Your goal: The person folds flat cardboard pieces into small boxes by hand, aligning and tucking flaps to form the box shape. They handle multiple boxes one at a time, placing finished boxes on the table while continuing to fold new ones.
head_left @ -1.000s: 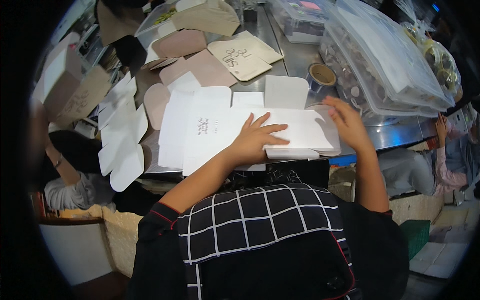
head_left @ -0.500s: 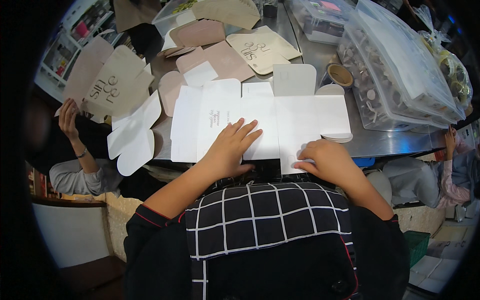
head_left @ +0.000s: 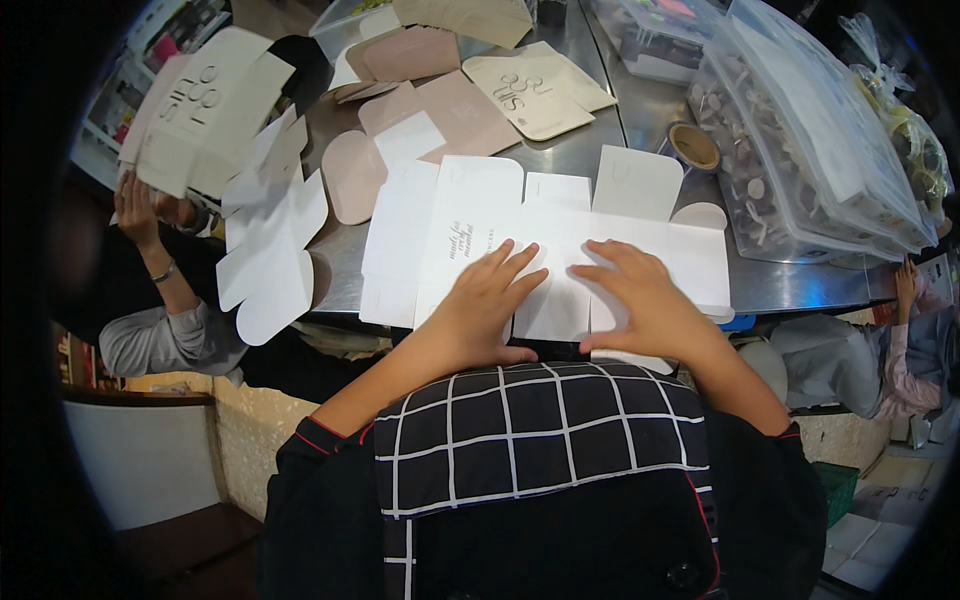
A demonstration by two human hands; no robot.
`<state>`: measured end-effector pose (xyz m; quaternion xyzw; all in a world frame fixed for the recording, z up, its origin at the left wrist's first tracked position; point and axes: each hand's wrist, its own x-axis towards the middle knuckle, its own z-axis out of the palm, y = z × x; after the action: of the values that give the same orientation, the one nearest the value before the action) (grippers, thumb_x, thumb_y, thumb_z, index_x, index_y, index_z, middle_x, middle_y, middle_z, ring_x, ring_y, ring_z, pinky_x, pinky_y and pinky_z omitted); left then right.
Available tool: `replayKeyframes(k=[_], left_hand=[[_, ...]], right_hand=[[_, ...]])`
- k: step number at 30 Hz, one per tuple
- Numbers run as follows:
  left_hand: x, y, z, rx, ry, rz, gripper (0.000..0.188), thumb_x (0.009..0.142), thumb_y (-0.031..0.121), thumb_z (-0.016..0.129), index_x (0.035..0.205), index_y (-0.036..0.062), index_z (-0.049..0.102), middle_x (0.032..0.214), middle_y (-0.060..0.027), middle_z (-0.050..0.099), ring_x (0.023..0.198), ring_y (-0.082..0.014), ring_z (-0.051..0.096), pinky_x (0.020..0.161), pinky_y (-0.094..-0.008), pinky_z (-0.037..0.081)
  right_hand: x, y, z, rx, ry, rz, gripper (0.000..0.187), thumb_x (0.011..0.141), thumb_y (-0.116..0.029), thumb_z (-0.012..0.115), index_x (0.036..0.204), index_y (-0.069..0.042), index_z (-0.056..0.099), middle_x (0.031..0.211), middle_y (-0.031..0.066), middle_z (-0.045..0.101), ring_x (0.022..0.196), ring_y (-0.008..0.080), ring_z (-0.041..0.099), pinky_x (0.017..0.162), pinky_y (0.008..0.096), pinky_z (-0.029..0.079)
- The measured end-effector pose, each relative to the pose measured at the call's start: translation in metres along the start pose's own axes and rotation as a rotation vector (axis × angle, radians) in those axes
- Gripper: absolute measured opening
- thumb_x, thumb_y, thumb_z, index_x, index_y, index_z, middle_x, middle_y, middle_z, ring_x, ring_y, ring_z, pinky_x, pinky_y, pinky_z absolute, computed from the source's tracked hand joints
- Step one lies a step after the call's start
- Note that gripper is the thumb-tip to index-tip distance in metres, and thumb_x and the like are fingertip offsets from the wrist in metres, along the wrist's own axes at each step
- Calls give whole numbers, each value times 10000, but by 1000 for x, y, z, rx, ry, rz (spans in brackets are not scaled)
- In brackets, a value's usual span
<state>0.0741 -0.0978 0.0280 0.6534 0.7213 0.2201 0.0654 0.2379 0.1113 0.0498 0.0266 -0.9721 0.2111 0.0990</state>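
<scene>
A white, unfolded cardboard box (head_left: 468, 195) lies spread on the table in front of me, its inner side up, with small print on one panel. My left hand (head_left: 487, 305) rests on its middle panel, fingers spread and nothing held. Just to its right, my right hand (head_left: 645, 300) also presses flat on the cardboard with fingers apart. A flap of the box (head_left: 638, 182) stretches toward the far side, and a rounded tab (head_left: 700, 216) shows at the right. Part of the near edge is hidden under my hands.
Flat pink boxes (head_left: 480, 115) and a cream box (head_left: 545, 92) are piled beyond. White blanks (head_left: 270, 240) lie left, near a person's hand (head_left: 138, 210) at other cream boxes (head_left: 205, 110). A tape roll (head_left: 692, 148) and clear bins (head_left: 800, 150) stand right on the metal table (head_left: 780, 285).
My right hand has moved from the near right flap up and left onto the panel. The white box has shifted slightly right. At left, the person's cream boxes have moved up.
</scene>
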Motion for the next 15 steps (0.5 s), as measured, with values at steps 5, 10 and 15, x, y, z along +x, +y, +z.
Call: replayKeyframes(k=[5,10,15], left_hand=[[-31,-40,-56,148,450,-358,684,741,298,779,1294,14,492,1287,-189,531,1212,-369,476,1021,-443,367],[-38,-95,-66,-251,466,-945,537,896,299,623,1235,-90,474,1119,-261,603,1048,-365,585,935,-380,432],[-25,-95,-42,-279,369,-872,549,921,328,565,1203,-130,455,1120,-319,596,1047,-401,599,913,-400,449]], right_hand=[[-38,45,-35,28,514,352,353,818,-166,703,1122,-23,593,1091,163,578,1051,305,555,939,389,419],[-69,97,-33,195,476,926,586,875,-353,655,1278,45,503,1099,208,573,1014,307,563,875,373,451],[-76,118,-14,212,505,946,743,855,-432,665,1317,106,442,1216,294,531,1114,377,540,961,398,422]])
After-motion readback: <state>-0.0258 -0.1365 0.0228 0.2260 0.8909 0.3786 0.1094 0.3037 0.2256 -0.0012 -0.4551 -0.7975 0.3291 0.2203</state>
